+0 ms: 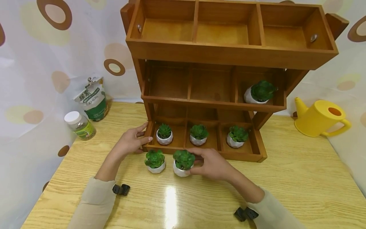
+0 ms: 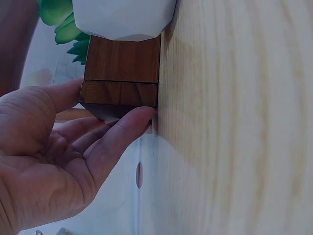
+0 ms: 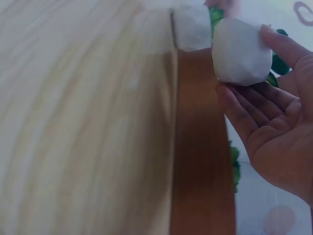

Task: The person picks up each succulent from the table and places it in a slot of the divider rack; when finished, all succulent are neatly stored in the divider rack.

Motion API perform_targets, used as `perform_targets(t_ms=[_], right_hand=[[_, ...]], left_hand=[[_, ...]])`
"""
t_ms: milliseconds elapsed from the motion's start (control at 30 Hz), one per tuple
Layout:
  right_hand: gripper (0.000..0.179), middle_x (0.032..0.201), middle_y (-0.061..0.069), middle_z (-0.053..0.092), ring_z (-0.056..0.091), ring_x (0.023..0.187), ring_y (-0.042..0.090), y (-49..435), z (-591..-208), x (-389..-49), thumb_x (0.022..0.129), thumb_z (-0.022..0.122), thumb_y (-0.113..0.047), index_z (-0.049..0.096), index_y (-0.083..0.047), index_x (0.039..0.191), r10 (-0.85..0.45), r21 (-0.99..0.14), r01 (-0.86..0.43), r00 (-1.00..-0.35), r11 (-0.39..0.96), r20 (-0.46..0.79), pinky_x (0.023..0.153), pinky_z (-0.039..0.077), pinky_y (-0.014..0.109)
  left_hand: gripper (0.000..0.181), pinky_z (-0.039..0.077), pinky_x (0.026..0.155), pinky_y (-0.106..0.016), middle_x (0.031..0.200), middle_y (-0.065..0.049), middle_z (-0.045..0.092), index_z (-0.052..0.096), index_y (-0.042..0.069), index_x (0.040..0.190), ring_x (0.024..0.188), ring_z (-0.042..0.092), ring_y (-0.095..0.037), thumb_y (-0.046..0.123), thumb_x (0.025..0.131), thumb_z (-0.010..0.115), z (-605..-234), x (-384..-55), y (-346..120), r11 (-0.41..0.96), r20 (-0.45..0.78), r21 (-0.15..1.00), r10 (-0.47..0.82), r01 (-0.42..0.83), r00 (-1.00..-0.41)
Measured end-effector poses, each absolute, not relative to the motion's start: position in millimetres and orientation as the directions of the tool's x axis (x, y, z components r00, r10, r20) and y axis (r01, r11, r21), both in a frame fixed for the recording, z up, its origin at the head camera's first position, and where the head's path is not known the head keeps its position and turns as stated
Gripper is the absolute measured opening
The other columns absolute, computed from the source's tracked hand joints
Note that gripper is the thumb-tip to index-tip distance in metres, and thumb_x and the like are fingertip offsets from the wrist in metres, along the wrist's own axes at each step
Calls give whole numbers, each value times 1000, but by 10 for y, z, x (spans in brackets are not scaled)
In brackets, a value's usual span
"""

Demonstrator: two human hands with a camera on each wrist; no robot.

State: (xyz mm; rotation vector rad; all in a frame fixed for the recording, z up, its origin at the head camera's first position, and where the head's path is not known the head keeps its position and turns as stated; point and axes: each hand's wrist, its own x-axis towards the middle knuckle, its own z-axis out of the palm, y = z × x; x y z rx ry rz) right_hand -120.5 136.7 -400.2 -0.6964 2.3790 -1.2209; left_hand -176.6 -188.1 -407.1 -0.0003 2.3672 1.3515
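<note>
My right hand (image 1: 211,163) pinches a potted succulent (image 1: 184,160) by its white faceted pot, thumb on one side and fingers on the other. The right wrist view shows that pot (image 3: 243,51) raised above the tabletop, in front of the rack's bottom tier. To its left, a second potted succulent (image 1: 155,161) stands on the table. My left hand (image 1: 131,140) grips the left end of the wooden rack (image 1: 206,55) at its bottom tier, with fingers at the upper and lower edges of the end board (image 2: 120,93).
Three succulents (image 1: 164,134) sit in the bottom tier's compartments, one in each. Another succulent (image 1: 260,92) is in the middle tier's right compartment. A yellow watering can (image 1: 320,119) stands at the right; a lidded jar (image 1: 81,126) and a clipped bag (image 1: 95,101) stand at the left.
</note>
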Motion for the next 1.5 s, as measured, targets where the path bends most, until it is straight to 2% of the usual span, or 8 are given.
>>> perform_targets(t_ms=[267,467,633,800,967,1133,1333,1500], right_hand=[[68,129,-1,70,72,109,15,1432,-3760,-1126,80,87,-40,62,-20,140,-548,-811,-283,-835,512,-55,95,58,36],[74,135,3,68,70,114,18,1517,-3637,-1117,79,88,-36,59,-14,143,-502,-778,-305,-865,549,-15,95,58,38],[69,132,4,69,70,114,19,1594,-3563,-1144,79,88,-33,62,-15,140,-484,-789,-313,-875,528,23,92,59,38],[67,130,4,70,69,115,21,1683,-3482,-1174,79,89,-31,64,-12,138,-442,-770,-322,-895,551,58,93,58,40],[64,126,6,72,72,108,21,1757,-3425,-1192,79,89,-25,64,-12,137,-422,-798,-311,-903,516,79,86,61,37],[63,126,6,72,72,109,20,1808,-3383,-1196,80,88,-25,65,-12,137,-409,-783,-326,-907,530,100,87,60,32],[63,126,8,72,72,108,21,1862,-3319,-1208,81,87,-22,64,-9,138,-383,-771,-321,-917,550,109,87,60,36],[63,126,9,72,73,102,10,1907,-3257,-1234,82,86,-18,63,-7,139,-363,-797,-297,-926,526,105,82,60,25]], left_hand=[[74,63,75,-37,161,-28,33,21,29,163,117,67,-31,31,102,64,-4066,-1769,-1875,519,-357,829,201,-210,-912],[74,62,73,-36,160,-28,34,21,30,163,102,72,-24,32,102,63,-4073,-1754,-1896,523,-350,828,204,-200,-914],[75,62,74,-36,160,-28,34,21,29,163,106,70,-24,32,101,64,-4075,-1756,-1893,521,-351,829,202,-203,-914],[75,62,73,-35,160,-28,34,22,30,163,98,72,-21,33,101,64,-4071,-1755,-1891,518,-348,831,202,-201,-915],[75,62,74,-35,160,-28,34,22,30,163,103,71,-22,33,101,64,-4069,-1760,-1887,517,-348,832,203,-202,-915],[74,62,75,-36,161,-27,34,21,30,163,111,69,-27,32,102,64,-4068,-1761,-1885,520,-356,828,197,-210,-914],[74,62,76,-36,161,-28,33,21,30,163,111,69,-27,32,102,63,-4068,-1762,-1882,520,-355,828,200,-208,-913],[74,62,77,-36,161,-28,33,21,29,163,117,67,-31,32,102,63,-4065,-1764,-1883,514,-352,833,205,-206,-913]])
